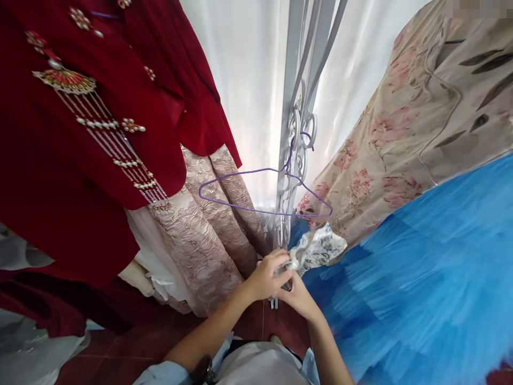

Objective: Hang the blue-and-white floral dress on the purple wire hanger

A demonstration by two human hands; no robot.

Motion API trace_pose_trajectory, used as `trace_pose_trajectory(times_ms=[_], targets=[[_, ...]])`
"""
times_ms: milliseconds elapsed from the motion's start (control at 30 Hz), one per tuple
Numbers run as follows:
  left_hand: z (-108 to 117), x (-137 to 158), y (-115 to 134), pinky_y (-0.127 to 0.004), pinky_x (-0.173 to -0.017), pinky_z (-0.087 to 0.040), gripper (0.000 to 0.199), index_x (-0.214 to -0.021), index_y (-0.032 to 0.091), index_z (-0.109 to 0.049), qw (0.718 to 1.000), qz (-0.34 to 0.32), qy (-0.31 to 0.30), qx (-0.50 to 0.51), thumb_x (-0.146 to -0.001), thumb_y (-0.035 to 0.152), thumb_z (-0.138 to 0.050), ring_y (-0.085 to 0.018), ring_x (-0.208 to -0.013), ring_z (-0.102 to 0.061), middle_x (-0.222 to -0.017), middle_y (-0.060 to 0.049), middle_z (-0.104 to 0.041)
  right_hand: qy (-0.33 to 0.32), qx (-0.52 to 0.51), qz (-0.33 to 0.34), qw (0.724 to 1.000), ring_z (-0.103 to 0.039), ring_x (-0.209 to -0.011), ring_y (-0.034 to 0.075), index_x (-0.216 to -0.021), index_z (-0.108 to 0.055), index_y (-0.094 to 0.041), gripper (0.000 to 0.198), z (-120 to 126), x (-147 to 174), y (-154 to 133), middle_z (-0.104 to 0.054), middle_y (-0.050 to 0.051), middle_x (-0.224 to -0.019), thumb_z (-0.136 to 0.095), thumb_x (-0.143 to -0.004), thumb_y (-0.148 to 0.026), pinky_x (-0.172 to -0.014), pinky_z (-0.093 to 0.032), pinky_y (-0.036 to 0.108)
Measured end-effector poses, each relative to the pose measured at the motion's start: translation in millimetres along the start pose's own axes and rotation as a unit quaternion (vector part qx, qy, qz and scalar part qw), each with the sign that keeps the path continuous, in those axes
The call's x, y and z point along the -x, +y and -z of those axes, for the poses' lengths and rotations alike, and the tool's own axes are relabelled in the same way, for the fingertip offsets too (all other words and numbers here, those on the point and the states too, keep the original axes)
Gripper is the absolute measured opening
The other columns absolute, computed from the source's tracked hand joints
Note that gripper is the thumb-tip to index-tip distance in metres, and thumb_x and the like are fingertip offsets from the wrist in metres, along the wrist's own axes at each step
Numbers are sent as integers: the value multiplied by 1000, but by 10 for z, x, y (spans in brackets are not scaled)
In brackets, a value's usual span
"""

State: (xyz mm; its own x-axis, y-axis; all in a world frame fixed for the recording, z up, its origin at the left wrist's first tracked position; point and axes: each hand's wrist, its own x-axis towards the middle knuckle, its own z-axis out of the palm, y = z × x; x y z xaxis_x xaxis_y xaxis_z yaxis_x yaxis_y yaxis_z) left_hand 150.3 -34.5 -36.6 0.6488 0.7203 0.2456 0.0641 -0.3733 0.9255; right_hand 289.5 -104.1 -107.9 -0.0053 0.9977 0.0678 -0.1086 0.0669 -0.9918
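Crumpled white-and-blue printed cloth [318,248] sits pinched in both my hands, left hand [266,278] over right hand [296,297], just below the purple hanger [264,192]; I'd keep the grip firm and smooth it evenly.

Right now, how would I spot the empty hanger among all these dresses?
Find the ornate white metal grille before the bright curtain. The purple wire hanger hooks on its scrollwork, between the beige brocade dress and the floral gown, above both hands. It alone is thin, purple and bare.
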Motion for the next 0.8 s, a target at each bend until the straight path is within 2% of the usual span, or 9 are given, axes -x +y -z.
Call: trace_pose_trajectory(times_ms=[67,167,233,367,500,567,667,733,800], targets=[[-55,-11,57,-41,-106,-39,25,-91,18,-72,994,-69,-35,-77,-93,33,-53,-26,-112,-55,-113,-11,-65,14,-25,-20,999,-63,-103,27,-113,-66,-20,56,68,73,-14,-69,8,-110,-84,-70,-51,-94,-49,40],[-103,-45,-12,-44,-113,-33,28,-97,21,-72,993,-62,-79,-57,-98,37,-49,-28,-124,-51,-127,-12,-63,14,-36,-60,997,-56,-76,19,-97,-67,-17,45,215,185,-92,-62,1,-82,-83,-71,-50,-74,-47,30],[-165,-57,-133,-41,-105,-41,26,-103,21,-68,990,-13,-133,35,-95,44,-57,-25,-113,-58,-118,-11,-66,-22,-27,-84,996,-47,-66,14,-85,-65,-16,41,324,242,-208,-55,-1,-71,-84,-69,-49,-65,-42,26],[-246,2,-335,-28,-72,-46,53,-110,19,-60,944,110,-233,208,-80,60,-74,-16,-75,-59,-86,-2,-64,-171,5,-95,981,-36,-58,10,-73,-63,-14,38,634,301,-556,-48,-2,-62,-81,-71,-48,-56,-34,23],[-89,116,-380,-25,-68,-43,48,-91,16,-65,929,162,-286,168,-73,57,-80,-15,-72,-56,-81,-3,-62,-238,50,-76,967,-32,-55,9,-70,-61,-13,39,1018,337,-888,-44,-3,-59,-80,-72,-47,-50,-28,22],[67,164,-430,-24,-62,-39,47,-79,15,-64,947,146,-261,118,-76,60,-76,-14,-68,-50,-73,-1,-56,-253,68,-71,962,-31,-54,8,-71,-61,-13,39,1163,356,-1001,-42,-2,-59,-79,-73,-47,-48,-26,22],[362,230,-601,-25,-56,-30,58,-61,15,-53,978,138,-150,42,-86,68,-59,-12,-62,-38,-61,1,-42,-282,83,-66,954,-32,-52,9,-73,-63,-13,39,1301,402,-1098,-43,-1,-58,-76,-74,-50,-47,-26,22],[569,300,-722,-25,-53,-25,64,-55,17,-45,984,153,-89,4,-87,71,-53,-11,-57,-32,-56,2,-35,-293,79,-53,952,-34,-50,10,-71,-65,-13,41,1376,455,-1120,-45,0,-56,-76,-72,-52,-46,-27,23],[748,404,-773,-24,-51,-20,66,-52,17,-40,985,157,-73,-10,-82,74,-56,-10,-54,-28,-54,3,-31,-261,64,-32,963,-35,-47,11,-66,-65,-15,42,1462,526,-1112,-45,1,-52,-78,-68,-55,-44,-29,25]])
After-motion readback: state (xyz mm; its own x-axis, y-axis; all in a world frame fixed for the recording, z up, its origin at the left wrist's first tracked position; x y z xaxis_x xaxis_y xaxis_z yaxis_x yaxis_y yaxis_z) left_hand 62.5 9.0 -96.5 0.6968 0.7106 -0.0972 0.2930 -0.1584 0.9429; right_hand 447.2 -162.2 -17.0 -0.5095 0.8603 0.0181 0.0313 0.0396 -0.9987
